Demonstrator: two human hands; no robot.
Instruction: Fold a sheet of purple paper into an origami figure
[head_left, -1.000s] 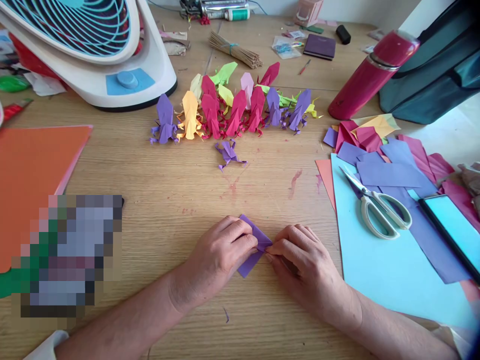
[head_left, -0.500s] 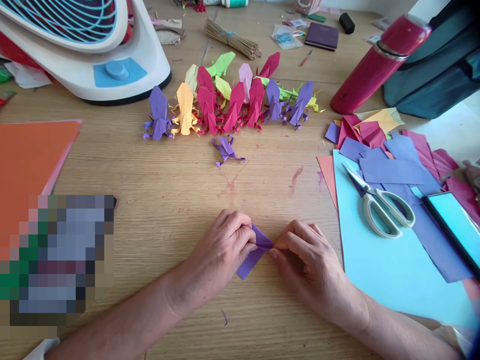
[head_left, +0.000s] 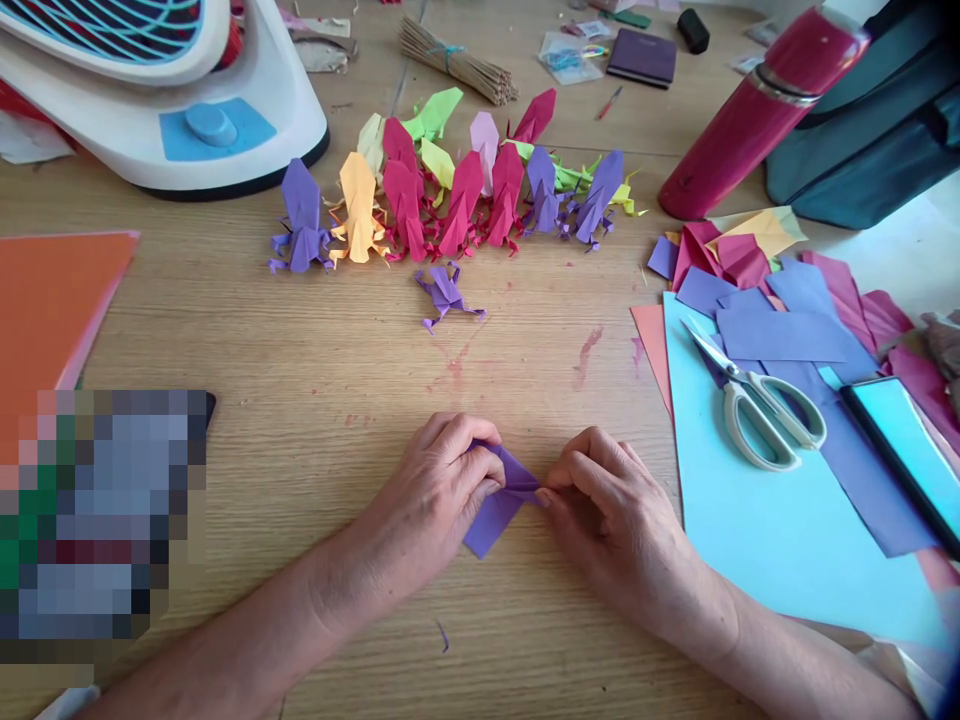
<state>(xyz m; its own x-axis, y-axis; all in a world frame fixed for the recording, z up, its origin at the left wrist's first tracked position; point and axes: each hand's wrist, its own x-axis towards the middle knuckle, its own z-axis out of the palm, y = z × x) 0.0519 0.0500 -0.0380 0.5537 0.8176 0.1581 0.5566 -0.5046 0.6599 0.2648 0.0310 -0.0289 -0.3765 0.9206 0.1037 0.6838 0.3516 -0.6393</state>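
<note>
A small folded purple paper (head_left: 501, 500) lies on the wooden table (head_left: 300, 340) between my two hands. My left hand (head_left: 431, 500) pinches its left side, fingers curled over the upper edge. My right hand (head_left: 611, 515) pinches the paper's right tip with thumb and fingers pressed together. Farther back stands a row of finished origami figures (head_left: 450, 200) in purple, orange, red, pink and green. One small purple figure (head_left: 444, 293) sits alone in front of that row.
White-handled scissors (head_left: 757, 395) lie on a light blue sheet (head_left: 757, 540) with purple and magenta paper scraps (head_left: 780, 300). A phone (head_left: 904, 450), a red bottle (head_left: 757, 110), a teal bag (head_left: 877, 120), a fan (head_left: 150, 90), an orange sheet (head_left: 52, 300) and sticks (head_left: 457, 65) surround the workspace.
Both hands stay pinched on the purple paper, shifting slightly as the left fingers curl further over its top edge. The view has tilted down a little.
</note>
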